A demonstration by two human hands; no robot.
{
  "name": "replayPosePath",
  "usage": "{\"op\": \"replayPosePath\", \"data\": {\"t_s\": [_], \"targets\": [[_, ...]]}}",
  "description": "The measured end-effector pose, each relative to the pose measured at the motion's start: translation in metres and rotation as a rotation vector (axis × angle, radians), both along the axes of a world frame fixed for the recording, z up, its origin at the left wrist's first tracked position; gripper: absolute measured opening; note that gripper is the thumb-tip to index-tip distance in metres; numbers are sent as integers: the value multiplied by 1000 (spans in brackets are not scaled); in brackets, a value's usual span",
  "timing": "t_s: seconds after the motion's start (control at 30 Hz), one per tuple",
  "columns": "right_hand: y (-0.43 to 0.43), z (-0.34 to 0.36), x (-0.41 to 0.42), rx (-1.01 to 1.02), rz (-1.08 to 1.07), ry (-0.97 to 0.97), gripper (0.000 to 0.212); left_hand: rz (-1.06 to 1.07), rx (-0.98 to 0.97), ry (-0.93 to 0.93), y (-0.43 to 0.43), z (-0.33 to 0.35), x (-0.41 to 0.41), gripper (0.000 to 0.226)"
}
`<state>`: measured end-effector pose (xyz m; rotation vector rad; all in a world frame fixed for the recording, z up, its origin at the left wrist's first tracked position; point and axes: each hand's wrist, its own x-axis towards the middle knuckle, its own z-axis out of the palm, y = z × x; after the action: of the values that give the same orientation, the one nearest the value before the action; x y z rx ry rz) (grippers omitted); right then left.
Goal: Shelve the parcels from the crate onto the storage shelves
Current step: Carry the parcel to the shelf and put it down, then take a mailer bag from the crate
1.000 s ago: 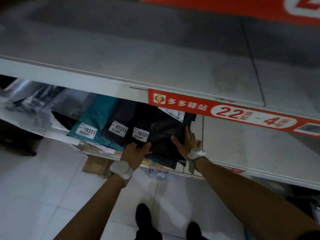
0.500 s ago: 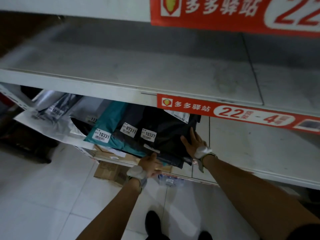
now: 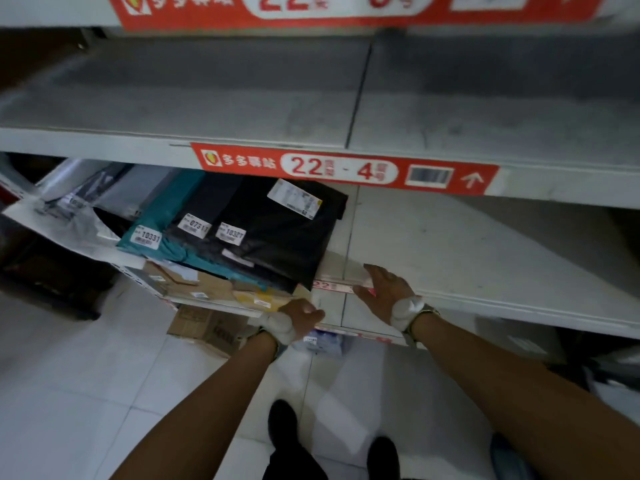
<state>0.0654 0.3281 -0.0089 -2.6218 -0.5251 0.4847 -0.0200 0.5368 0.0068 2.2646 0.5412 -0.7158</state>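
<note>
A black parcel (image 3: 277,237) labelled 10327 lies on the white shelf (image 3: 467,258) under the red 22-4 tag (image 3: 346,168). It leans against a dark parcel (image 3: 204,216) labelled 07311 and a teal parcel (image 3: 166,220) labelled 10331. My right hand (image 3: 384,289) rests flat on the shelf's front edge, fingers spread, just right of the black parcel and apart from it. My left hand (image 3: 301,317) is curled into a fist below the shelf edge, under the black parcel's corner, and holds nothing that I can see. No crate is in view.
Grey and white bags (image 3: 69,216) fill the shelf's left end. Cardboard boxes (image 3: 207,289) sit on the level below, and another box (image 3: 204,327) is on the tiled floor. The shelf above (image 3: 207,98) shows bare grey boards. My shoes (image 3: 284,427) stand close to the rack.
Both hands have come off the black parcel and drawn back. The right hand slid from the parcel's side to the shelf edge; the left dropped below the edge. The view tilted upward.
</note>
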Motion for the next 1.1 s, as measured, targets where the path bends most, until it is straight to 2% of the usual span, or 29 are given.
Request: {"op": "replayPosePath", "data": {"t_s": [0.1,0.13,0.27,0.33,0.43,0.6,0.73,0.93,1.1], "targets": [[-58,-5,-23,-175,62,-134,110,-42,80,-163,-41,-1,-16,58],[-75,-9,-29,-214,62,-162,115,-77,112,-231,-52,2,-21,63],[-119,-15,-51,-283,14,-188,116,-215,371,-425,-79,-1,-40,78],[-137,-16,-60,-306,8,-186,118,-278,482,-442,-88,-3,-48,86],[-157,-13,-78,-294,-5,-199,116,-372,533,-440,-94,-4,-55,93],[-182,-8,-111,-337,-40,-192,95,-423,535,-420,-107,2,-74,97],[-206,-4,-157,-386,-102,-143,77,-378,438,-425,-135,1,-111,85],[-250,-11,-229,-422,-129,-74,78,-354,308,-434,-176,-33,-179,85],[-304,-18,-280,-460,-193,9,76,-392,261,-272,-211,-57,-218,93]]}}
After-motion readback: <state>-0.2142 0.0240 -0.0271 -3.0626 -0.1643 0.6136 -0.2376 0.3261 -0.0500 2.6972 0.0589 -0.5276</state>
